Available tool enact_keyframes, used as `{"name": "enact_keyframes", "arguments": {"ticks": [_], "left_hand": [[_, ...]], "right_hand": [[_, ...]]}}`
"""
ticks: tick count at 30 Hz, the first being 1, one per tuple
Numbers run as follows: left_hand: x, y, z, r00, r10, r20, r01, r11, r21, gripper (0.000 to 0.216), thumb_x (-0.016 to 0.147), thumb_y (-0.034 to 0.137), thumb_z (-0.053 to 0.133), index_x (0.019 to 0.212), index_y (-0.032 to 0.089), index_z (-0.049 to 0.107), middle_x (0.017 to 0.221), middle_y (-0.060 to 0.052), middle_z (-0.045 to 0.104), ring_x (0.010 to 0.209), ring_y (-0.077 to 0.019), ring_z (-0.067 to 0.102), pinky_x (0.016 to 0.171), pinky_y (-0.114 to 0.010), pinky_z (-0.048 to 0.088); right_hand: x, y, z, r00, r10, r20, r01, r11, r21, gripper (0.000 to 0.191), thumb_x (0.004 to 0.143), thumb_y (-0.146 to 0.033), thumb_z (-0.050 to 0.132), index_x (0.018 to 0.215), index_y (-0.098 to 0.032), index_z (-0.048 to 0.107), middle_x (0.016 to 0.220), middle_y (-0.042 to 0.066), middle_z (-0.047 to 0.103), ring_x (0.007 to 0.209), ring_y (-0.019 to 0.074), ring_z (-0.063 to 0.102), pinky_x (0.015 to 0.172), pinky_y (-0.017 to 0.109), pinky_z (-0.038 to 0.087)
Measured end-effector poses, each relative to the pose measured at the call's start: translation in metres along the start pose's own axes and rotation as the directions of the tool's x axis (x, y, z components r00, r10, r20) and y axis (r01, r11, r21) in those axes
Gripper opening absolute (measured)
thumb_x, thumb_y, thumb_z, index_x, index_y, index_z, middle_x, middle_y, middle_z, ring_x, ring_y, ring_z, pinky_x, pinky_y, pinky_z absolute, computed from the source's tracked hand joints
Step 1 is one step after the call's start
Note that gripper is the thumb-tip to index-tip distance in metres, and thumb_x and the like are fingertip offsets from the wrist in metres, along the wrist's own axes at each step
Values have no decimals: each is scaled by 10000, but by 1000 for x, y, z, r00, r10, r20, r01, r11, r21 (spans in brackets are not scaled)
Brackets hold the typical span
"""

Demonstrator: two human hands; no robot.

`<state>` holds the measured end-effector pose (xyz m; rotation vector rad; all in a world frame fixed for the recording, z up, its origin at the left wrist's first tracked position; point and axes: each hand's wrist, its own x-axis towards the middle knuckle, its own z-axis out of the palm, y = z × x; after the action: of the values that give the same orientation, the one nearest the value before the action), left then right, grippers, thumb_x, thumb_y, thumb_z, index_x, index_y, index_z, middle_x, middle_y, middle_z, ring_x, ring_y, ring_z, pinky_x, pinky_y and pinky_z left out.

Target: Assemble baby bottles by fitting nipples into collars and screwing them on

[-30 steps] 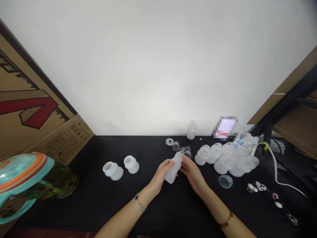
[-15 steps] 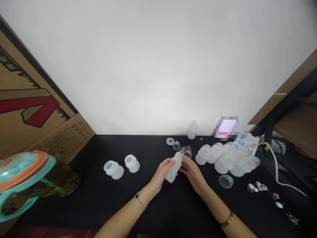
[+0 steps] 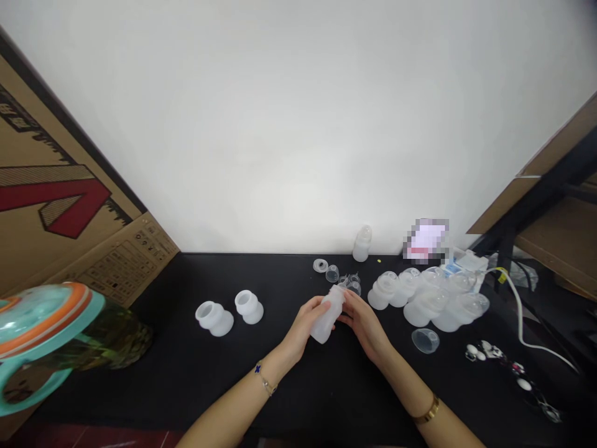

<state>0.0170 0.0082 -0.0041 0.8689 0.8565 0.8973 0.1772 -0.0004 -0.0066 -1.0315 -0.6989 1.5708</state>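
Note:
A frosted white plastic bottle point(image 3: 328, 314) is tilted over the black table point(image 3: 298, 386), its neck pointing up and away. My left hand point(image 3: 303, 330) is wrapped round its lower body. My right hand point(image 3: 366, 323) has its fingers closed at the bottle's neck on the right side. Just beyond the neck lie small clear teats and caps point(image 3: 351, 284). A gold bracelet sits on each wrist.
Two short white bottles point(image 3: 228, 313) lie to the left. A heap of frosted bottles point(image 3: 429, 298) sits at right with a clear cap point(image 3: 425, 340) in front. One bottle point(image 3: 360, 243) stands by the wall. A cardboard box point(image 3: 69, 205) and a teal jug point(image 3: 51, 336) fill the left.
Both hands stay on the bottle with only slight shifts; the view has drifted a little. Nothing else has moved.

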Motion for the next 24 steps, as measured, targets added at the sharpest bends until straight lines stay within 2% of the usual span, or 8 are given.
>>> {"name": "enact_keyframes", "arguments": {"ticks": [13,17,21,24], "left_hand": [[0,0,0,999,44,0,-44,999,22,427,754,481,752,1035,168,678,936,-64,695,745,-183,642,672,-279,512],[1,-2,0,997,73,-27,-72,997,31,483,730,440,785,1121,185,661,1029,-80,709,872,-216,653,745,-283,494],[3,-2,-1,993,108,-45,-104,992,73,620,708,403,806,1256,193,606,934,-63,720,859,-214,654,757,-281,467],[3,-1,0,992,124,-38,-119,988,102,637,717,401,798,1283,193,594,930,-62,719,862,-214,652,761,-284,463]], "right_hand": [[0,-4,0,1000,14,-23,-14,1000,-16,326,788,-458,719,1036,-246,721,1043,49,722,948,237,642,777,331,491],[0,-3,-1,1000,4,-18,-5,1000,-20,309,794,-452,717,1030,-252,725,1016,38,725,923,213,634,773,316,484],[0,-3,-2,1000,-3,-23,3,1000,-26,306,781,-452,733,1014,-254,726,995,35,722,902,205,629,768,314,483],[1,-2,-2,999,-14,-31,14,1000,-18,287,771,-441,747,984,-249,724,970,30,711,877,195,623,760,309,481]]}}
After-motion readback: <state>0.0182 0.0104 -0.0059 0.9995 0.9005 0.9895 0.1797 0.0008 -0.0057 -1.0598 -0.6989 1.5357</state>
